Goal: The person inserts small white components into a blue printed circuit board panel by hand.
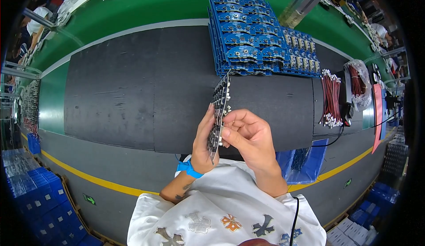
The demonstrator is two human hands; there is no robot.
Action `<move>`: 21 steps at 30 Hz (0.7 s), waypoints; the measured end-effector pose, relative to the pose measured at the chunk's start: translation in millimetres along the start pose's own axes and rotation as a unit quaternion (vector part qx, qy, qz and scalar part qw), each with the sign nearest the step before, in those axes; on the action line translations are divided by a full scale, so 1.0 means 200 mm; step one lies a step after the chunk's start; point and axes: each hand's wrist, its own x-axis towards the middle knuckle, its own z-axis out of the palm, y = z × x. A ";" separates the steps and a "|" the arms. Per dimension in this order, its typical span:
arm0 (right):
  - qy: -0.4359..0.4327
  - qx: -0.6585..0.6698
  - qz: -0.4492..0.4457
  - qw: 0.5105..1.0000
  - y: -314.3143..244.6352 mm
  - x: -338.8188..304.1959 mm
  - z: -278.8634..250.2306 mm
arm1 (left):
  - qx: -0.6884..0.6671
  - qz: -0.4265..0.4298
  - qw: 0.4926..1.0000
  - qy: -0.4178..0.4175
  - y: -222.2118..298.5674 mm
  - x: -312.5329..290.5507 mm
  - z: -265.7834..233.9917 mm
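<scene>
My left hand [202, 143], a blue strap [190, 168] round its wrist, supports a panel of circuit boards [218, 109] held upright and almost edge-on to me. Its palm and fingers press along the panel's left side, which carries dark square parts. Small whitish parts stick out on the right side. There my right hand [252, 135] has its fingers curled, with thumb and forefinger against the panel's lower half. Whatever lies between those fingertips is hidden.
Beyond my hands, stacked blue circuit board panels [241, 38] stand on the black mat [115, 86]. To their right lie a bundle of red wires with white ends [331, 98] and a plastic bag of wires [359, 84]. Blue crates [42, 201] stand at lower left.
</scene>
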 end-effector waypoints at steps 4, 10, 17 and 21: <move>-0.009 0.007 -0.020 1.000 0.01 0.01 0.00 | 0.009 0.007 1.000 -0.002 -0.02 -0.01 0.00; 0.010 0.007 -0.021 1.000 0.01 0.02 0.00 | -0.006 -0.015 1.000 0.003 -0.03 -0.04 0.00; 0.008 -0.008 -0.020 1.000 -0.01 0.02 0.01 | -0.001 -0.016 1.000 -0.004 -0.01 0.00 0.00; 0.048 -0.089 -0.093 0.991 0.00 -0.01 0.04 | -0.008 -0.020 1.000 0.009 -0.03 -0.02 0.00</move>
